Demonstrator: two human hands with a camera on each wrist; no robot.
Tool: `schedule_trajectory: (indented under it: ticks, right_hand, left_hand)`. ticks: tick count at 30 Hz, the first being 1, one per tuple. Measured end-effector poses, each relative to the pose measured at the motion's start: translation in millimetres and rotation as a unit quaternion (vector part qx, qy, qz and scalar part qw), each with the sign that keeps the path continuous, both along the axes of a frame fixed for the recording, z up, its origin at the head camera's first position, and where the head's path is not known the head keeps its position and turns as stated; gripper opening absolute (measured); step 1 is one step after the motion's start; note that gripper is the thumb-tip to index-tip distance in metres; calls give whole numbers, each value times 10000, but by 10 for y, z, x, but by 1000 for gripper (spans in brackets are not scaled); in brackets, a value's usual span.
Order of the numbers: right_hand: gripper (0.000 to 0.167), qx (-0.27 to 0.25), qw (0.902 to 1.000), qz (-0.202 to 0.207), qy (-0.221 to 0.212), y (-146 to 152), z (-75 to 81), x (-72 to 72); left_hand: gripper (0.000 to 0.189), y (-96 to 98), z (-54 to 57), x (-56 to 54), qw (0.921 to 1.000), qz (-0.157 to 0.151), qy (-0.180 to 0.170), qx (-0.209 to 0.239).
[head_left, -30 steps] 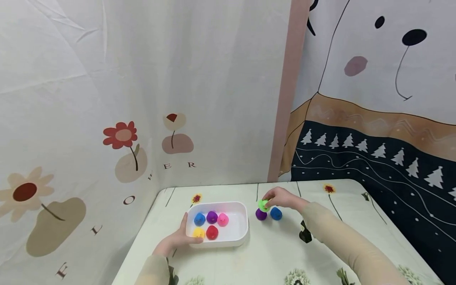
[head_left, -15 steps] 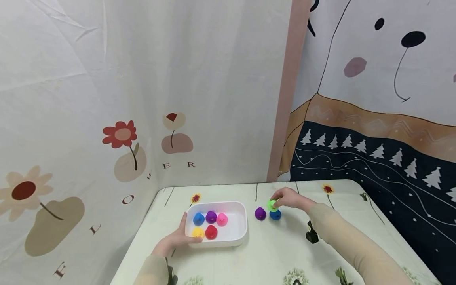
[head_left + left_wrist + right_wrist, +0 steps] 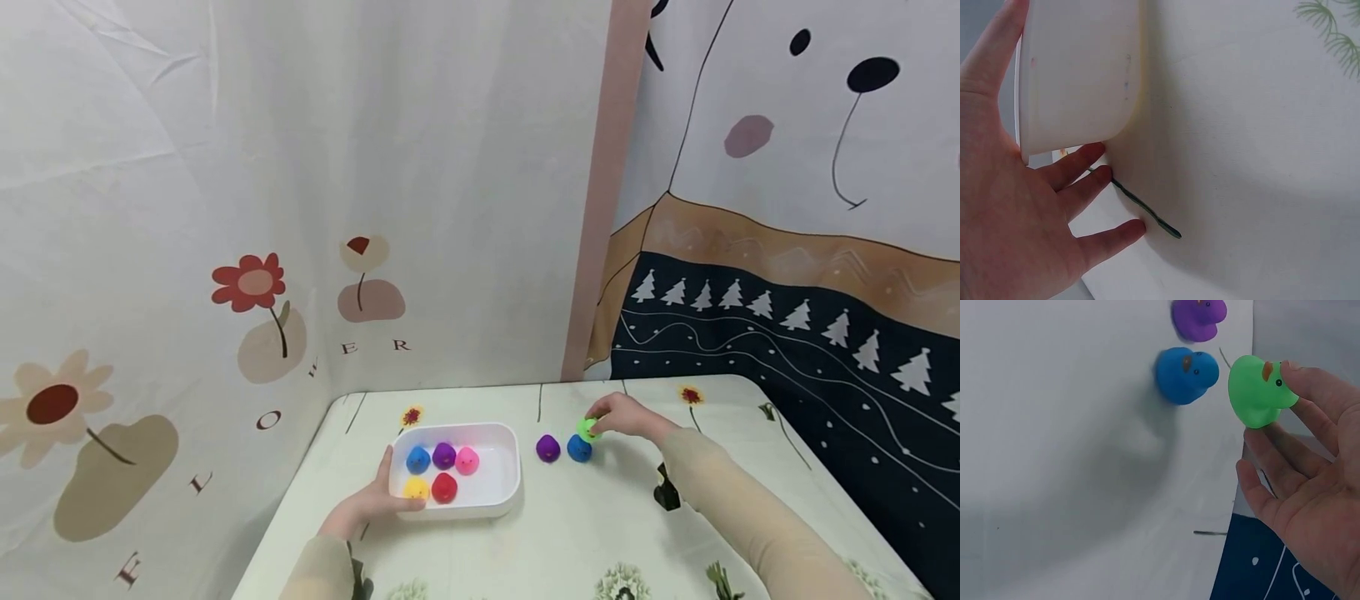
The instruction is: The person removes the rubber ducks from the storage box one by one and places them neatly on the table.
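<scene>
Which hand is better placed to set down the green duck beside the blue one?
Probably the right hand: it holds the green duck near the blue duck, while the left hand holds the white tray at its left end.

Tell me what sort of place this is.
Likely an indoor play or filming corner, though I can't be sure which: creased printed hangings rise behind a flower-patterned table, and a white tray holds small bright toys.
</scene>
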State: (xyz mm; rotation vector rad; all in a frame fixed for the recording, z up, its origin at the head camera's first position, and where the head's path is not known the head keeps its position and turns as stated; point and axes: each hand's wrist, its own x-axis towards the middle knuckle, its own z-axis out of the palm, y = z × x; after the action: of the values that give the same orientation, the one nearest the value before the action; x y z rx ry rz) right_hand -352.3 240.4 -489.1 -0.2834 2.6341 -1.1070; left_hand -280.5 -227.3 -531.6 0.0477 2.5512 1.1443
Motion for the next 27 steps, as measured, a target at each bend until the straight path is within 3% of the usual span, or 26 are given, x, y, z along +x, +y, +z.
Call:
schedule_trajectory:
  ticks: [17,27]
  right_hand:
    - [24,174,9996,-221,-66,225,-155,1]
    - [24,258,9993,-258,-108,268,-252,0]
  left_hand:
    - [128,-14,-35,-25,9999,86,28,-87]
    - [125,7,-2,-11,9999,107,23,-125]
